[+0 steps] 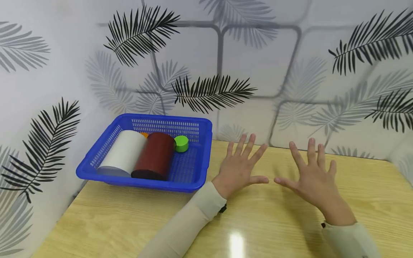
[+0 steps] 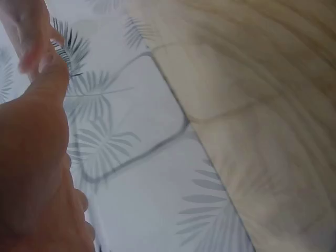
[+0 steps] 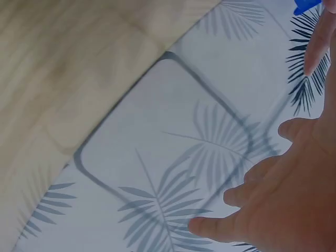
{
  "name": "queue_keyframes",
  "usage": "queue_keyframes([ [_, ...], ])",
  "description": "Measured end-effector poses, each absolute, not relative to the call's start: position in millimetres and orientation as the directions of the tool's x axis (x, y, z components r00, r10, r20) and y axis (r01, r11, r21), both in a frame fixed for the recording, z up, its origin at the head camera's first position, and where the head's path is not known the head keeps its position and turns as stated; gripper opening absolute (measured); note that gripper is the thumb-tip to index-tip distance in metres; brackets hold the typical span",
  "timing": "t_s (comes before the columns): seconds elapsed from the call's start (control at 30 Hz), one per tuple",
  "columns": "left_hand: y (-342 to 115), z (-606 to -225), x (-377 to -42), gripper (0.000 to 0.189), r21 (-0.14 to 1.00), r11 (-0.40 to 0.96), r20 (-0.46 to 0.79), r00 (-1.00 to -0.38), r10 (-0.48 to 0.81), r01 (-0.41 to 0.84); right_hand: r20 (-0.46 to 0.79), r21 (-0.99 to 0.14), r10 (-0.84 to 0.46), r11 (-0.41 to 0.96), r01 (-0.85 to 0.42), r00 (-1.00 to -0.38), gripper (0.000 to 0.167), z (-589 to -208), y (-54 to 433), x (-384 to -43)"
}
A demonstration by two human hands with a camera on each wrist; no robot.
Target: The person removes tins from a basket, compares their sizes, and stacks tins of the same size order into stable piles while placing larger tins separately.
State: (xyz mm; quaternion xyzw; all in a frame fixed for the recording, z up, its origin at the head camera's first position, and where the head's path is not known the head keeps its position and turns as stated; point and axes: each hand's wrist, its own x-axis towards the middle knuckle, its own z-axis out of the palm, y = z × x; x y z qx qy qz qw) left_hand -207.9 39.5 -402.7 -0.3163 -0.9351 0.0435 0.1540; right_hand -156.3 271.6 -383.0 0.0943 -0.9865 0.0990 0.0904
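Note:
My left hand [image 1: 238, 168] is held over the wooden table with its fingers spread, just right of a blue basket [image 1: 202, 168]. To its right is my right hand [image 1: 314, 179], fingers also spread, with the two thumbs pointing at each other across a small gap. Neither hand holds anything. Inside the basket a white cylinder [image 1: 124, 150] and a dark red cylinder [image 1: 155, 154] lie side by side. Behind them sits a small green round piece [image 1: 181, 143], and a bit of an orange thing [image 1: 145, 135] shows, mostly hidden.
The pale wooden table [image 1: 129, 222] meets a wall [image 1: 251, 64] with a leaf pattern along its back edge. Another patterned wall [image 1: 32, 125] stands on the left. A bright light reflection lies on the table's front part.

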Motion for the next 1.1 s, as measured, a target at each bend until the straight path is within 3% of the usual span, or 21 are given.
queue_keyframes([
  [0.3, 37.8, -369.0, -186.5, 0.103, -0.112, 0.787, 0.233, -0.754, 0.614, 0.606, 0.204, -0.206, -0.168, 0.956, -0.21, -0.965, 0.112, -366.1, 266.4, -148.5],
  [0.53, -5.2, -336.7, -182.4, 0.104, -0.001, 0.813, 0.185, -0.799, 0.573, 0.582, 0.215, -0.236, -0.208, 0.937, -0.258, -0.954, 0.11, -355.9, 254.5, -143.4],
  [0.83, -61.3, -330.8, -183.8, 0.105, 0.029, 0.822, 0.223, -0.805, 0.55, 0.569, 0.216, -0.288, -0.263, 0.903, -0.319, -0.94, 0.112, -344.4, 219.8, -149.8],
  [1.1, -98.5, -334.7, -183.9, 0.103, 0.074, 0.858, 0.189, -0.852, 0.489, 0.509, 0.2, -0.332, -0.304, 0.873, -0.357, -0.931, 0.111, -342.7, 184.8, -157.5],
])
